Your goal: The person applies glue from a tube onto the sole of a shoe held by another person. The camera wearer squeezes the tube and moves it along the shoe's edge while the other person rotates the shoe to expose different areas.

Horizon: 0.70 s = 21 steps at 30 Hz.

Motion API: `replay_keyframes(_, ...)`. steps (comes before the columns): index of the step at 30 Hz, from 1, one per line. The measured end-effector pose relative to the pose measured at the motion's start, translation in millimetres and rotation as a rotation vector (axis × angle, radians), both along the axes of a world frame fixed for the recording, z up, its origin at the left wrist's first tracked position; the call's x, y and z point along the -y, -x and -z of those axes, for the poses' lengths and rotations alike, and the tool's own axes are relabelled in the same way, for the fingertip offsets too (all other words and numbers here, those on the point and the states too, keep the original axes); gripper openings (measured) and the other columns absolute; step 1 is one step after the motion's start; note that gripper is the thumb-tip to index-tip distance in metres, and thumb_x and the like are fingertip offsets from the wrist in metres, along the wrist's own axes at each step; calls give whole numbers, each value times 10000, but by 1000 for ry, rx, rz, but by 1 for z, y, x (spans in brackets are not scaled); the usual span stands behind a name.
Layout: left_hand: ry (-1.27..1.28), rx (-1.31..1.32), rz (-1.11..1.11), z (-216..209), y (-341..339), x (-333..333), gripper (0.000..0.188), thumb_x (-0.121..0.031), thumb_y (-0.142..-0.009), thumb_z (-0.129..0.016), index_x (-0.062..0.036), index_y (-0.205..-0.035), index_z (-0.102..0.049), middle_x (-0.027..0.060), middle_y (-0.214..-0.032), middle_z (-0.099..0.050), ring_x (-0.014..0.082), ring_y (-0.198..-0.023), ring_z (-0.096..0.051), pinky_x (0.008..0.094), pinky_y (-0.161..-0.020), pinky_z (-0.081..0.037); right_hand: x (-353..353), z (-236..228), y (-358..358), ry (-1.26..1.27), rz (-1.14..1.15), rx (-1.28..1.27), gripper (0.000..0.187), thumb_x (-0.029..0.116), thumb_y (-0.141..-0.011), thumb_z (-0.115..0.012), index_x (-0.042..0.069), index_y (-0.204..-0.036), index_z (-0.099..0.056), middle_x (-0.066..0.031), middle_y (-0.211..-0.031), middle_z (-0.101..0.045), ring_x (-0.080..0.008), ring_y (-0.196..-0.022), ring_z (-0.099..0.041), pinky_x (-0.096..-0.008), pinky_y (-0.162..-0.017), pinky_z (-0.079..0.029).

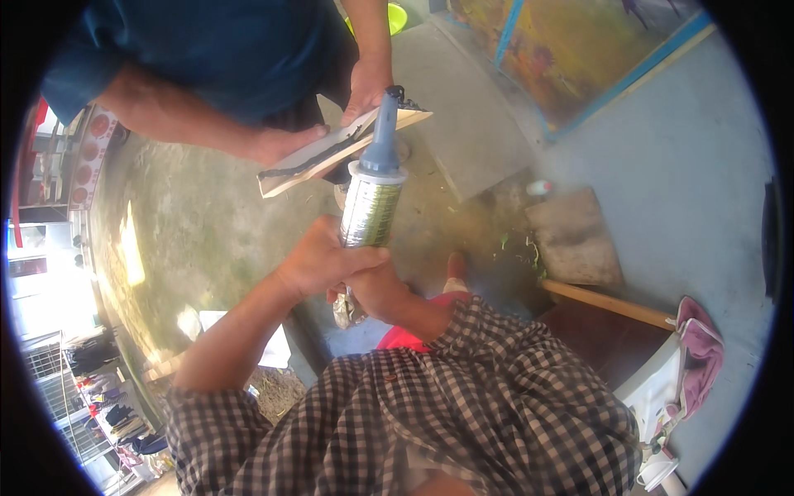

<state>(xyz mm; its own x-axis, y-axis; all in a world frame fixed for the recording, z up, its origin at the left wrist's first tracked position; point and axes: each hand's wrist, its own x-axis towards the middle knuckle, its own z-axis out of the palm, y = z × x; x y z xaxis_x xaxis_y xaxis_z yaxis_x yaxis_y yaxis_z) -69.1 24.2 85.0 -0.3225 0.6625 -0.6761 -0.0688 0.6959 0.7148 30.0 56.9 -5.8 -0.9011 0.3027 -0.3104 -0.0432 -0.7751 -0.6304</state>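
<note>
Head view: nearest us lies our checked shirt (pixel 372 405), and past it our left hand (pixel 314 260) and right hand (pixel 376 289) are together, clamped on the lower part of a silver foil tube (pixel 370 211), whose crumpled end shows below our grip. Its grey nozzle (pixel 382 136) points away from us, with black paste at the tip. Another person's hands (pixel 285 145) hold a slanted wooden board (pixel 310 171) streaked with black paste; we cannot tell whether the nozzle touches it. Farther off is a yellow-green basin (pixel 398 18).
</note>
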Motion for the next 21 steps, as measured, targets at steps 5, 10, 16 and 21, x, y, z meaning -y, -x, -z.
replay_keyframes(5,-58,30,-55,-4,-1,-6,321,-176,-744,-682,17,-999,-658,63,-652,-604,101,-446,-520,240,-371,-406,-13,-19,0,-48,-90,60,90,88,-850,-530,7,-890,-520,-78,-673,-568,-189,-586,-621,-293,-479,-489)
replay_keyframes(10,-53,-8,-32,5,3,-5,320,-147,-752,-659,16,-1027,-653,74,-742,-635,114,-537,-563,250,-412,-435,-17,-20,0,-135,-238,162,156,190,-860,-538,37,-837,-524,-51,-678,-579,-151,-573,-609,-281,-423,-461)
replay_keyframes(16,27,65,-39,6,3,-3,315,-115,-782,-638,43,-1055,-617,130,-903,-678,170,-729,-643,281,-583,-526,-20,-6,-2,-210,-413,104,229,329,-854,-561,101,-833,-550,-7,-704,-590,-85,-573,-555,-235,-449,-428)
replay_keyframes(21,15,84,-97,1,-3,-7,171,-122,-777,-655,30,-855,-644,92,-737,-655,140,-582,-596,274,-519,-490,-1,26,-4,26,-386,90,247,315,-831,-625,122,-968,-552,26,-712,-563,-38,-544,-489,-184,-406,-319)
